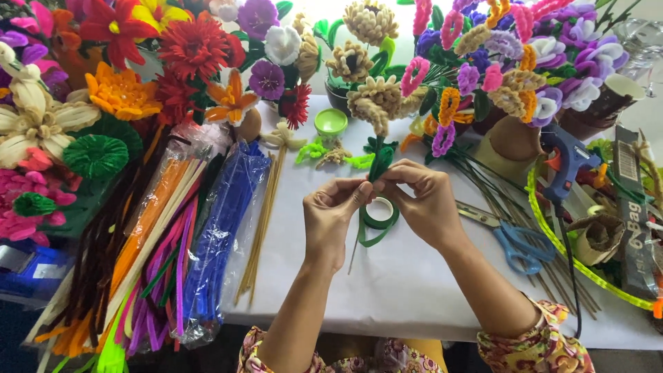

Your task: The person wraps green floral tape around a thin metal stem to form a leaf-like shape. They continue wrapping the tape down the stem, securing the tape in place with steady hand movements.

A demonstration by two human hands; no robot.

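head view, both hands [383, 207] pinching green stem [379, 164]

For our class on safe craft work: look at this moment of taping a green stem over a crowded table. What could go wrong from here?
1. The tape roll hangs loose below the left hand and right hand; it might swing or twist as the stem is wrapped.
2. The scissors lie close by the right wrist and could be knocked.
3. The glue gun rests at the basket rim; its cord could catch an arm.
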